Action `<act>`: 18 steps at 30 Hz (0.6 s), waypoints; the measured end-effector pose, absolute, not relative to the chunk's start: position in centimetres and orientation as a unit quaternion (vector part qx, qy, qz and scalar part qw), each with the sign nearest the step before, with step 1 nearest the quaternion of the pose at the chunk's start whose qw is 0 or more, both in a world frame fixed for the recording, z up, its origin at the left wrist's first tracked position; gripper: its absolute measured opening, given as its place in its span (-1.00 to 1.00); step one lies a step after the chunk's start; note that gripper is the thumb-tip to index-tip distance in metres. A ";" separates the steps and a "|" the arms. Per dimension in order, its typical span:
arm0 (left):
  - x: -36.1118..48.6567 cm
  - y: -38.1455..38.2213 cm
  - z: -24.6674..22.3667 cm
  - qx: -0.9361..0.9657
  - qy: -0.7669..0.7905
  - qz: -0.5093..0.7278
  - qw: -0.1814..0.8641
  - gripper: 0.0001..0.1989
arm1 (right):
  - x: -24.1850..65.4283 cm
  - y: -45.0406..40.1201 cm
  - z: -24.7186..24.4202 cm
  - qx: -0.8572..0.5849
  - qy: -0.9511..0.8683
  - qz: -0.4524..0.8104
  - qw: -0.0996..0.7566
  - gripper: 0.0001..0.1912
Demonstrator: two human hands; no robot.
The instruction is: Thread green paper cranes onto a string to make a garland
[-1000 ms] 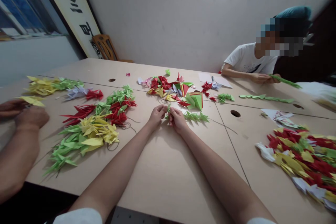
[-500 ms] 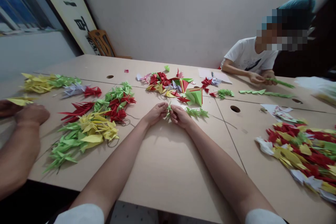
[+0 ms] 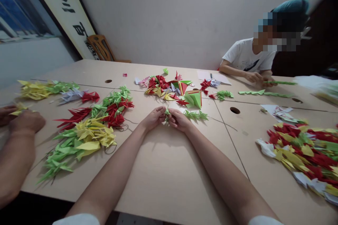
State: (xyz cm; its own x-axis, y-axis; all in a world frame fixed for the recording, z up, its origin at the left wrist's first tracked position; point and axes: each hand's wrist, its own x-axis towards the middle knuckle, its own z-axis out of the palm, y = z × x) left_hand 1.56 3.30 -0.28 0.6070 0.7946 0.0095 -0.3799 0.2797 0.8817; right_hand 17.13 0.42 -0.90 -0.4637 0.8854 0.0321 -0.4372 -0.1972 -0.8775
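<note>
A small green folded-paper piece [image 3: 167,115] is pinched between my two hands over the middle of the table. My left hand [image 3: 155,117] grips it from the left, fingers closed. On its other side my right hand [image 3: 178,119] has its fingers closed on the same piece. Right beside my right hand lies a short row of green folded pieces [image 3: 195,115], a thin thread running from its right end. Behind my hands are green paper sheets [image 3: 194,99] with red edges and a heap of red folded pieces [image 3: 161,83].
Long strung bunches of yellow pieces [image 3: 95,132], green and red lie at left. Another person's hands [image 3: 25,119] are at the far left. Across the table sits a person [image 3: 246,58] holding green paper. A large colourful pile [image 3: 303,151] covers the right side.
The view has shifted slightly, so the table's things sit a little further left. My hands stay together on the green piece. The person across has moved a hand.
</note>
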 end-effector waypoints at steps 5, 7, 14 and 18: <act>1.8 3.4 -0.4 0.452 0.234 0.419 0.752 -0.55 | 16.3 0.7 -1.3 -0.262 -0.431 0.702 0.503 -0.57; 1.9 3.4 -0.4 0.461 0.240 0.439 0.733 -0.54 | 15.8 0.8 -1.3 -0.272 -0.426 0.685 0.524 -0.56; 1.4 3.6 -0.3 0.487 0.241 0.425 0.724 -0.56 | 16.0 0.6 -1.1 -0.265 -0.439 0.685 0.517 -0.58; 0.7 3.6 -0.1 0.477 0.218 0.343 0.779 -0.59 | 16.8 0.4 -0.9 -0.241 -0.456 0.729 0.450 -0.58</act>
State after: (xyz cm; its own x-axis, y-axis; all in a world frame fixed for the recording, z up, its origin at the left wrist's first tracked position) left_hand 0.70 3.57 -0.13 0.6694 0.7428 -0.0123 -0.3269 0.3095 0.8929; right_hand 16.79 0.36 -0.92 -0.4790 0.8758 0.0589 -0.4360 -0.1791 -0.8819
